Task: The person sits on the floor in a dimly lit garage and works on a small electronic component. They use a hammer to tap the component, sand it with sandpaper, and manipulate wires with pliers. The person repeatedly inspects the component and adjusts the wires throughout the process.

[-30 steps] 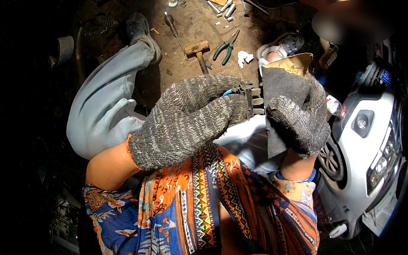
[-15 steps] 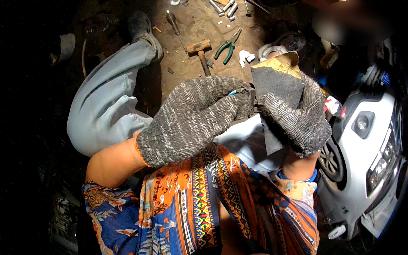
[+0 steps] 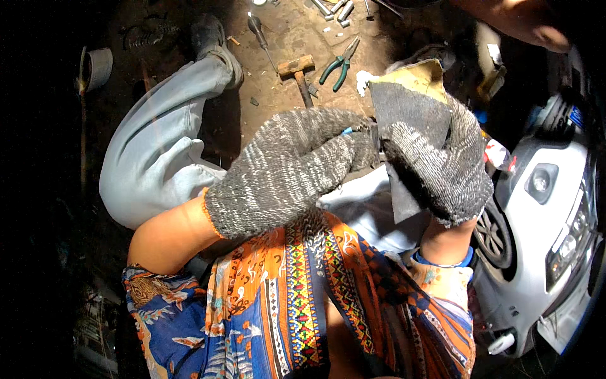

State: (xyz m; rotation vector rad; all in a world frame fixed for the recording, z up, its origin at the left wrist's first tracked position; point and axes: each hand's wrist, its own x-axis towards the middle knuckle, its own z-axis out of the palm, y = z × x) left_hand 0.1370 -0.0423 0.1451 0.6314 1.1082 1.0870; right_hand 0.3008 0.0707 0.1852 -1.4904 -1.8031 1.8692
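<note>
Both my hands wear grey knitted gloves and meet in the middle of the view. My right hand (image 3: 445, 174) grips a dark sheet of sandpaper (image 3: 407, 104) with a tan back, folded over toward my left hand. My left hand (image 3: 287, 174) is closed on a small part (image 3: 349, 131), pressed against the sheet. Only a blue bit of that part shows; the rest is hidden between glove and paper.
On the dirt floor beyond lie a hammer (image 3: 300, 68), green-handled pliers (image 3: 339, 63), a screwdriver (image 3: 259, 30) and several small metal pieces. My leg in pale trousers (image 3: 158, 145) stretches left. A white vehicle body (image 3: 543, 208) stands at right. Another person's arm (image 3: 517, 25) reaches in top right.
A toothed metal piece that showed between my hands a second ago is now covered by the sandpaper. My hands have drawn closer together, and the sheet has folded over the piece.
</note>
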